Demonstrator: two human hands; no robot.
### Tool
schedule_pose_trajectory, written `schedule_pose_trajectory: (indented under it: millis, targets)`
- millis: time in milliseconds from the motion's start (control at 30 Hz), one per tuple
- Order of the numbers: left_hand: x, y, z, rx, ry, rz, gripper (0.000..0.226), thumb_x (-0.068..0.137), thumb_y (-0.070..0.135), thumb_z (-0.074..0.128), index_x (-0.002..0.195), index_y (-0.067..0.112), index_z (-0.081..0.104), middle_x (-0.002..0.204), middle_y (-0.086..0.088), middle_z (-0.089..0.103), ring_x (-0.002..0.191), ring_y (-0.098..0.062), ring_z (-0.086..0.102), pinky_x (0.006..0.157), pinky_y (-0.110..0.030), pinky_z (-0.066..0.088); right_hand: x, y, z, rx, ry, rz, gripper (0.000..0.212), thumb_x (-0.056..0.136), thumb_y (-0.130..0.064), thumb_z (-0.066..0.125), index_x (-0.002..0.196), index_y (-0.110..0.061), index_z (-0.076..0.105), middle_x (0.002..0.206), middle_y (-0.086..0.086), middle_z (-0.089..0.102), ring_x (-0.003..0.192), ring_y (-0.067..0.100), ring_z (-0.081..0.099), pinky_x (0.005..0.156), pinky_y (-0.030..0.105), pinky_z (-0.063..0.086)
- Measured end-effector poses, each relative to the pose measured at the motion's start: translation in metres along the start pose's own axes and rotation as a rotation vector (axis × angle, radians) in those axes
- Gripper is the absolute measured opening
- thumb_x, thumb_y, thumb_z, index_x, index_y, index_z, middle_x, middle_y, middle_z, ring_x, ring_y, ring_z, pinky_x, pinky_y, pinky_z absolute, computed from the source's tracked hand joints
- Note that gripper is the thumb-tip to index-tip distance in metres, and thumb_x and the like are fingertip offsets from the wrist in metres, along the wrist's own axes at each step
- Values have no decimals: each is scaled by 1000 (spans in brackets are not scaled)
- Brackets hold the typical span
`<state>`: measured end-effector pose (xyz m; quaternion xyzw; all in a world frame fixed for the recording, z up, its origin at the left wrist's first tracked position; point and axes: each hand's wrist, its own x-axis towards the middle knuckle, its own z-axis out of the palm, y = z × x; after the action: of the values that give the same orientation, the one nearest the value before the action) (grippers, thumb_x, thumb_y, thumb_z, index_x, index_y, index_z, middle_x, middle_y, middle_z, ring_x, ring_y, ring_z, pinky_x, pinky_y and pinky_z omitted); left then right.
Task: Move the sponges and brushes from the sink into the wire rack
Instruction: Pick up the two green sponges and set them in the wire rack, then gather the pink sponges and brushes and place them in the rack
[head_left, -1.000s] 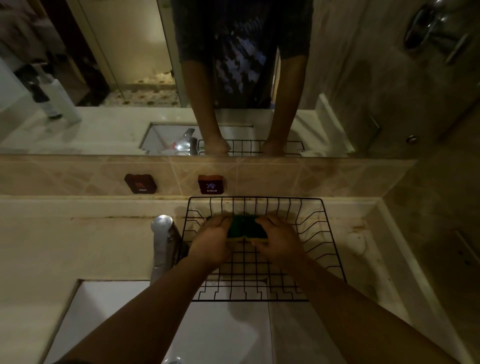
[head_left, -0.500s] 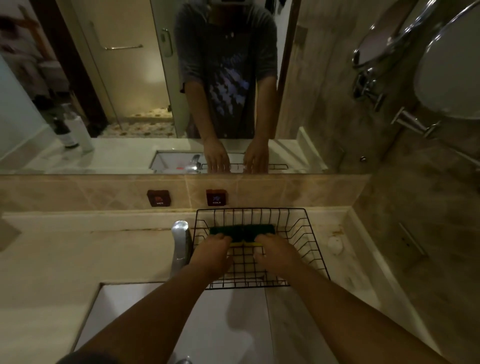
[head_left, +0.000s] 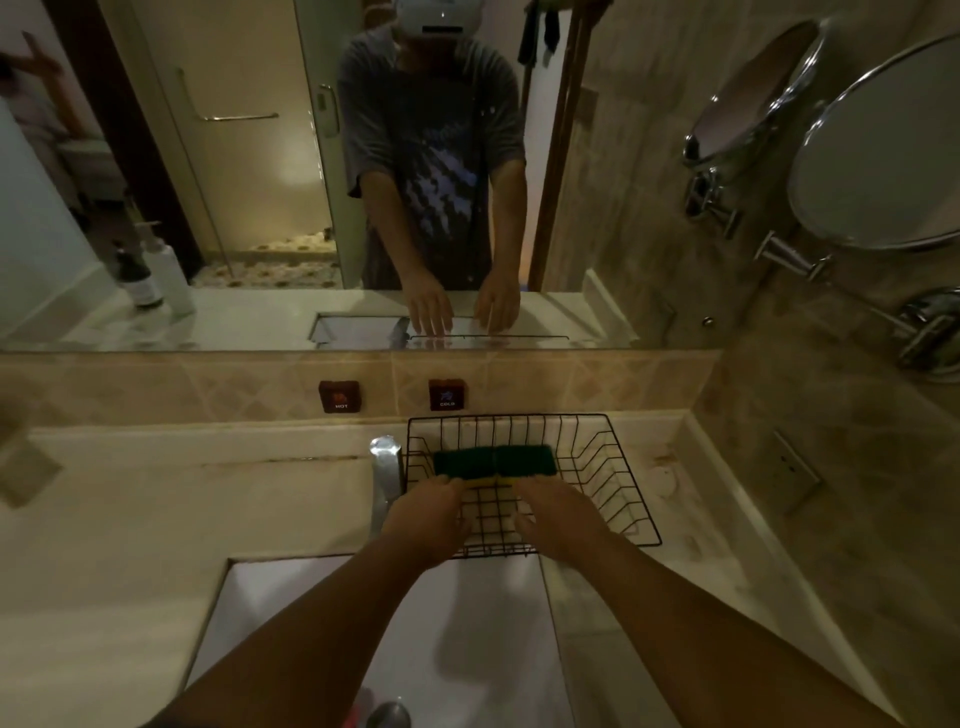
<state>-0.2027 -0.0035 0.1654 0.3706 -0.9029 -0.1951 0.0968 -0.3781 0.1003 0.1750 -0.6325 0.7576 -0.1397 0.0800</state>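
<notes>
Just below the middle of the frame a black wire rack (head_left: 618, 467) sits on the pale counter (head_left: 182, 519), behind the white sink (head_left: 322, 613) and right of the chrome tap (head_left: 385, 467). Two green sponges (head_left: 493, 461) lie side by side inside the rack, along its far part — scouring side up, a yellow strip showing at their near edge.

Both hands reach over the rack's near part. The left hand (head_left: 428, 519) is curled, palm down, fingertips at the near left corner of the sponges, touching or nearly so; whether they pinch the yellow edge I cannot tell, since the knuckles hide the tips. The right hand (head_left: 558, 517) mirrors it at the near right corner, fingers bent, thumb tucked low toward the grid; its grip, too, is hidden. Between the two hands the rack's wire floor shows bare.

At the bottom edge, in the sink, the drain (head_left: 388, 716) catches a dull shine, with a small reddish thing (head_left: 356, 712) just left of it — too cut off to name.

On the tiled splashback above the rack are two dark square buttons, marked HOT (head_left: 339, 396) and COLD (head_left: 447, 395). The mirror (head_left: 208, 156) fills the upper frame, and a round mirror (head_left: 878, 150) on a chrome arm hangs at the upper right.
</notes>
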Motion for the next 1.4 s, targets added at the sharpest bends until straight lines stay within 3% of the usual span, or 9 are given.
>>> schedule_pose_trajectory:
  millis: [67, 200, 333, 567, 933, 1100, 1233, 1333, 1400]
  targets:
    - [-8, -8, -3, -11, 0, 13, 37, 89, 35, 62, 124, 24, 55, 116, -1, 62, 102, -17, 59, 84, -30, 51, -3, -10, 4, 29, 22, -25, 14, 92, -23, 56, 104, -15, 58, 98, 4, 60, 79, 14, 51, 61, 24, 37]
    - [-27, -27, -8, -39, 8, 33, 24, 90, 32, 59, 111, 22, 59, 106, -2, 66, 92, -16, 61, 76, -27, 51, -12, -34, 18, 54, -13, -12, 20, 93, -26, 55, 109, -16, 60, 108, 2, 61, 97, 18, 55, 81, 30, 48]
    - [-49, -45, -10, -76, -9, 47, 19, 90, 32, 59, 106, 22, 62, 104, 1, 68, 95, -17, 64, 80, -31, 55, -28, -61, 39, 107, 0, -37, 19, 92, -28, 57, 104, -15, 63, 102, 3, 63, 94, 16, 55, 74, 27, 44]
    - [-98, -94, 3, -2, -142, -46, 39, 90, 43, 58, 120, 18, 60, 118, -5, 62, 107, -23, 58, 90, -37, 51, -42, -101, 90, 119, -161, 65, 40, 92, -38, 56, 128, -20, 56, 128, 2, 59, 117, 20, 53, 95, 31, 44]
    - [-159, -140, 45, -17, -304, -180, 38, 87, 41, 61, 119, 21, 59, 115, -1, 62, 106, -20, 58, 88, -34, 49, -65, -130, 162, 104, -331, 97, 33, 88, -39, 61, 116, -23, 56, 111, 0, 62, 99, 16, 55, 81, 28, 45]
    - [-183, -140, 70, -83, -377, -192, 26, 88, 32, 58, 111, 19, 62, 113, -4, 62, 107, -24, 57, 89, -35, 46, -77, -123, 184, 129, -423, 94, 32, 90, -35, 59, 118, -20, 57, 113, 4, 63, 106, 23, 56, 88, 34, 46]
    - [-190, -138, 86, -124, -424, -204, 15, 85, 28, 56, 93, 18, 64, 100, -9, 65, 95, -28, 60, 77, -34, 47, -83, -120, 200, 159, -500, 114, 34, 91, -36, 59, 117, -14, 58, 113, 9, 63, 105, 28, 57, 85, 37, 47]
    - [-193, -136, 94, -144, -454, -202, 18, 85, 28, 57, 94, 18, 67, 98, -8, 68, 92, -26, 63, 74, -30, 47, -85, -120, 211, 170, -534, 130, 30, 91, -34, 57, 108, -9, 60, 109, 14, 63, 100, 32, 58, 81, 39, 47]
    - [-196, -135, 97, -145, -475, -204, 25, 84, 32, 54, 98, 16, 66, 100, -9, 68, 95, -28, 63, 82, -34, 51, -88, -120, 216, 187, -537, 138, 28, 91, -32, 56, 106, -9, 60, 108, 15, 63, 101, 33, 58, 81, 38, 45]
